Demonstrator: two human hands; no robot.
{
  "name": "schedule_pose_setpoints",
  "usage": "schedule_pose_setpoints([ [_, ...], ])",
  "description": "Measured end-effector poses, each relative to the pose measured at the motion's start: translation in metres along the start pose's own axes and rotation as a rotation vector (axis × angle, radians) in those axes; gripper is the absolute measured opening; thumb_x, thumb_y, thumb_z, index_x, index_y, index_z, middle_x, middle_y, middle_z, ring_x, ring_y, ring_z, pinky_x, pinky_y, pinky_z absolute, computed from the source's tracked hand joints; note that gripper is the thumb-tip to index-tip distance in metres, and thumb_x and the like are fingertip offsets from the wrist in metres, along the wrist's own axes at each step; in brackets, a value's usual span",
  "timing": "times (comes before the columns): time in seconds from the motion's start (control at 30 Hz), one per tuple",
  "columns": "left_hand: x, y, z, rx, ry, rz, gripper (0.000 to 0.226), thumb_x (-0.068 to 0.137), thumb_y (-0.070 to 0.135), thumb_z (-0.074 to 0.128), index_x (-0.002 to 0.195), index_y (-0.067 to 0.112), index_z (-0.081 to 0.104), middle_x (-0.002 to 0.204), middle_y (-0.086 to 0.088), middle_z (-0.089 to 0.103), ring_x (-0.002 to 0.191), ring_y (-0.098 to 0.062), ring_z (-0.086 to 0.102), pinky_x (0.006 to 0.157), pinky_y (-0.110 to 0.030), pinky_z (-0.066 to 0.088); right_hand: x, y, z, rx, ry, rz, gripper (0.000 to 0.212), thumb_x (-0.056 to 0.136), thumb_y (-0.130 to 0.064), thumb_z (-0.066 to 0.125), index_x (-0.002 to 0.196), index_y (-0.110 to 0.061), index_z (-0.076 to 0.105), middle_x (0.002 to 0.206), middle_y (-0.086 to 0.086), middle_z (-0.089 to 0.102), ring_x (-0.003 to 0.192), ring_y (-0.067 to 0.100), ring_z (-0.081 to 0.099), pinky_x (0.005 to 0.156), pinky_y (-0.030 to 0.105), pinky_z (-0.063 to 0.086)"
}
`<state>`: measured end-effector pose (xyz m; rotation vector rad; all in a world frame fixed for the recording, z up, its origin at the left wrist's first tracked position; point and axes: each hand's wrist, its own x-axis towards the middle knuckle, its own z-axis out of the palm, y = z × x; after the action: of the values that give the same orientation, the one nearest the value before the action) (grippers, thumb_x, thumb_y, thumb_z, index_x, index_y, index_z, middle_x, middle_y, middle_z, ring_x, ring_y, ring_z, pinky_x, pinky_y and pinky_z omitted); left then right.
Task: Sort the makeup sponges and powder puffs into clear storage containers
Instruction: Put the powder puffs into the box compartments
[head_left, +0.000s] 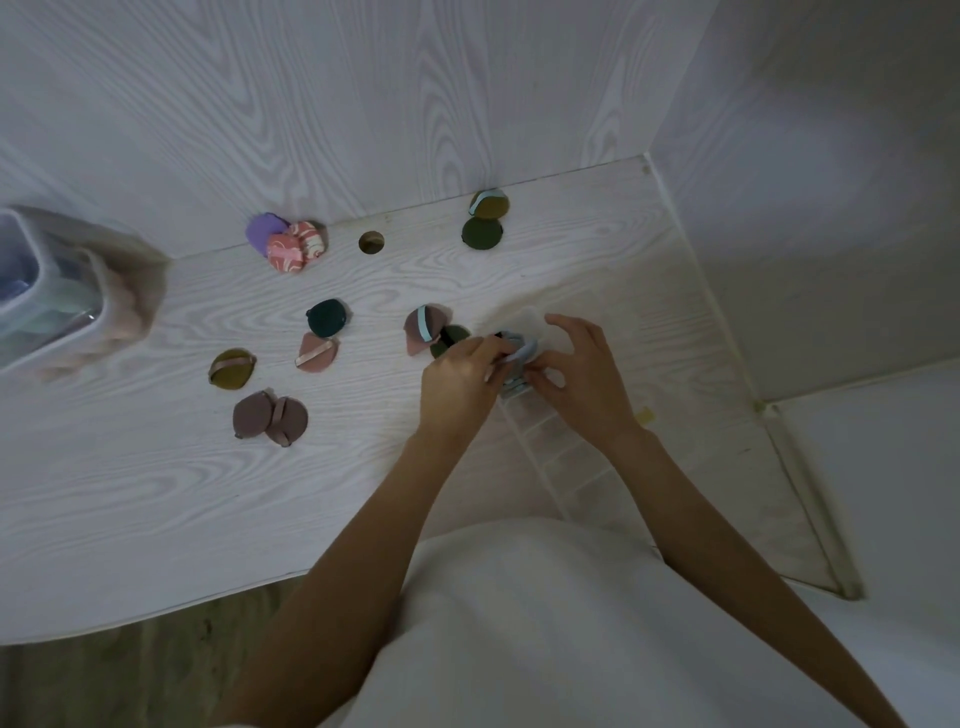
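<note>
The pale blue puff (519, 349) sits pinched between my left hand (462, 374) and right hand (582, 374), right over the far end of the clear divided box (566, 447), so I'd say it just goes straight down.

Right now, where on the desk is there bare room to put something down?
The near-left desk, in front of the mauve puffs, is bare, as is the strip between the storage tub and the teal puff. It is crowded around both hands at the clear compartment tray.
</note>
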<state>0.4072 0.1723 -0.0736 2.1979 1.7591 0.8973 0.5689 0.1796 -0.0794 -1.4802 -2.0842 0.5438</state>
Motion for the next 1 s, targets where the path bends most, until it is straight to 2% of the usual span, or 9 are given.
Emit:
schedule_pose_setpoints([
  [0.1, -0.003, 0.002, 0.0, 0.012, -0.05, 0.032, 0.022, 0.069, 0.012, 0.078, 0.089, 0.014, 0.071, 0.077, -0.004, 0.071, 0.061, -0.021, 0.066, 0.047, -0.024, 0.048, -0.002, 0.0, 0.001, -0.03, -0.029, 0.033, 0.026, 0.08, -0.031, 0.056, 0.084, -0.011, 0.071, 0.123, 0.017, 0.056, 0.114, 0.031, 0.045, 0.096, 0.042, 0.043],
  [0.2, 0.002, 0.003, -0.005, -0.051, -0.105, -0.003, 0.022, 0.077, 0.019, 0.07, 0.099, 0.015, 0.069, 0.089, -0.002, 0.071, 0.068, -0.019, 0.066, 0.048, -0.028, 0.051, -0.002, 0.002, 0.004, -0.05, -0.048, 0.075, 0.013, 0.079, -0.021, 0.068, 0.084, -0.01, 0.07, 0.127, 0.015, 0.054, 0.117, 0.034, 0.046, 0.098, 0.041, 0.041],
  [0.27, 0.004, 0.002, -0.005, -0.066, -0.118, 0.027, 0.014, 0.079, 0.019, 0.066, 0.091, 0.013, 0.071, 0.094, -0.002, 0.069, 0.071, -0.019, 0.066, 0.048, -0.029, 0.052, -0.002, 0.002, 0.005, -0.052, -0.05, 0.081, 0.011, 0.078, -0.02, 0.071, 0.083, -0.01, 0.07, 0.128, 0.015, 0.053, 0.118, 0.034, 0.045, 0.099, 0.042, 0.041],
  [0.37, 0.004, 0.0, 0.002, 0.011, -0.128, 0.038, 0.011, 0.077, 0.019, 0.065, 0.077, 0.012, 0.073, 0.088, -0.004, 0.067, 0.07, -0.022, 0.064, 0.045, -0.033, 0.052, -0.003, 0.001, 0.003, -0.047, -0.043, 0.073, 0.011, 0.077, -0.02, 0.071, 0.083, -0.01, 0.07, 0.127, 0.016, 0.054, 0.117, 0.035, 0.046, 0.097, 0.041, 0.04],
  [0.47, 0.005, -0.001, 0.007, 0.068, -0.119, 0.008, 0.009, 0.077, 0.02, 0.066, 0.076, 0.014, 0.073, 0.084, -0.003, 0.066, 0.072, -0.023, 0.062, 0.047, -0.032, 0.051, -0.003, 0.001, 0.003, -0.05, -0.041, 0.07, 0.01, 0.076, -0.02, 0.071, 0.082, -0.012, 0.071, 0.126, 0.015, 0.054, 0.116, 0.035, 0.046, 0.097, 0.041, 0.04],
  [0.63, 0.004, -0.005, 0.01, 0.162, -0.179, 0.085, 0.021, 0.079, 0.032, 0.059, 0.076, 0.021, 0.076, 0.084, 0.001, 0.068, 0.069, -0.023, 0.06, 0.051, -0.029, 0.049, -0.002, 0.001, 0.002, -0.053, -0.046, 0.065, 0.011, 0.076, -0.022, 0.07, 0.082, -0.013, 0.072, 0.126, 0.015, 0.054, 0.116, 0.035, 0.046, 0.096, 0.043, 0.042],
  [0.73, 0.009, -0.007, 0.01, 0.173, -0.225, 0.133, 0.022, 0.08, 0.033, 0.056, 0.082, 0.023, 0.076, 0.087, 0.001, 0.068, 0.071, -0.023, 0.06, 0.056, -0.03, 0.049, -0.003, 0.003, 0.002, -0.068, -0.058, 0.071, 0.015, 0.079, -0.023, 0.068, 0.09, -0.013, 0.071, 0.127, 0.014, 0.053, 0.118, 0.033, 0.045, 0.098, 0.043, 0.042],
  [0.87, 0.001, -0.012, 0.003, 0.061, -0.194, 0.135, 0.024, 0.084, 0.025, 0.052, 0.085, 0.013, 0.073, 0.091, -0.004, 0.067, 0.077, -0.023, 0.061, 0.063, -0.031, 0.052, -0.008, 0.009, 0.0, -0.054, -0.041, 0.094, 0.018, 0.083, -0.024, 0.065, 0.096, -0.014, 0.069, 0.129, 0.014, 0.051, 0.121, 0.031, 0.043, 0.099, 0.042, 0.04],
  [1.0, -0.012, -0.019, 0.0, -0.003, -0.153, 0.099, 0.022, 0.085, 0.023, 0.054, 0.096, 0.013, 0.071, 0.095, -0.004, 0.066, 0.086, -0.021, 0.058, 0.076, -0.02, 0.041, -0.013, 0.013, 0.0, -0.081, -0.068, 0.087, 0.032, 0.085, -0.04, 0.049, 0.097, -0.018, 0.069, 0.131, 0.011, 0.049, 0.122, 0.028, 0.04, 0.098, 0.04, 0.036],
])
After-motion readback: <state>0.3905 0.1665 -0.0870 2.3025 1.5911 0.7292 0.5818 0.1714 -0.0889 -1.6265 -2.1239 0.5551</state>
